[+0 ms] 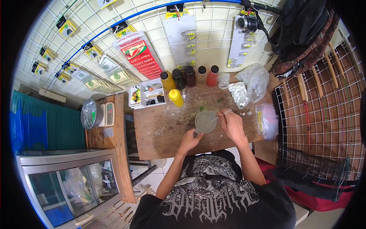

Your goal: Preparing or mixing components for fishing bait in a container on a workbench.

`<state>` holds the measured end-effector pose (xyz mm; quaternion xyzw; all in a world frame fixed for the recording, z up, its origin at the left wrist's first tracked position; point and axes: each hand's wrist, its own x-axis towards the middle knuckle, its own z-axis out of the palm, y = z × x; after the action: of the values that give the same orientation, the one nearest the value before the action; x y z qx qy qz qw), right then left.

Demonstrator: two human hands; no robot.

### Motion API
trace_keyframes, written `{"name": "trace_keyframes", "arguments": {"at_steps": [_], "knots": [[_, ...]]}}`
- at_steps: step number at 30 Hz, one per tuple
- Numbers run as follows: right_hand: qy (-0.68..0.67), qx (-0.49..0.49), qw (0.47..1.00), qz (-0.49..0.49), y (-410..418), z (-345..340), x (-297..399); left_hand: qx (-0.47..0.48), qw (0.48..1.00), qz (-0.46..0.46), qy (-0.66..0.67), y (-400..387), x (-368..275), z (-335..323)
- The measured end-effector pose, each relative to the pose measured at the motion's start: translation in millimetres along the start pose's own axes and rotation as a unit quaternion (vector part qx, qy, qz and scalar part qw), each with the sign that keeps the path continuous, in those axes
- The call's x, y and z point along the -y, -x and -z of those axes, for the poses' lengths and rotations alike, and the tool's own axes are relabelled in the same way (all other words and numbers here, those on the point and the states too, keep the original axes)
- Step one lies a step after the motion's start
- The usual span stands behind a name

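Note:
My left hand (191,140) is closed around the handle of a translucent plastic measuring jug (206,122) over the near half of the wooden table. Its round mouth faces up toward me, and what it contains is hard to make out. Just right of the jug, my right hand (233,123) pinches a thin translucent stick-like tool (226,112), perhaps a spoon or stirrer. Green crumbs (204,108) lie on the wood beyond the jug. A yellow squeeze bottle (176,98) stands farther back, left of the jug.
Several black-capped bottles (190,76) line the table's back edge beside a white compartment box (146,94). A bag of white pieces (239,95) and plastic zip bags (268,121) lie right. Left, a metal bowl (92,114) rests by a digital scale (109,114). A fishing rod (160,7) spans the wall rack.

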<state>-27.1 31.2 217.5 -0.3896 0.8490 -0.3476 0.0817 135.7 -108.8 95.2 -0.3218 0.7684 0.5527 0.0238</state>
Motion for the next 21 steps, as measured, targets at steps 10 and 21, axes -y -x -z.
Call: {"name": "trace_keyframes", "arguments": {"at_steps": [10,21], "knots": [[-0.019,0.022,0.997,0.073,-7,9,0,0.016,1.000,-0.002,0.003,4,-21,15],[0.001,0.062,0.994,0.092,-26,26,16,-0.020,0.999,-0.032,0.002,7,-37,28]]}}
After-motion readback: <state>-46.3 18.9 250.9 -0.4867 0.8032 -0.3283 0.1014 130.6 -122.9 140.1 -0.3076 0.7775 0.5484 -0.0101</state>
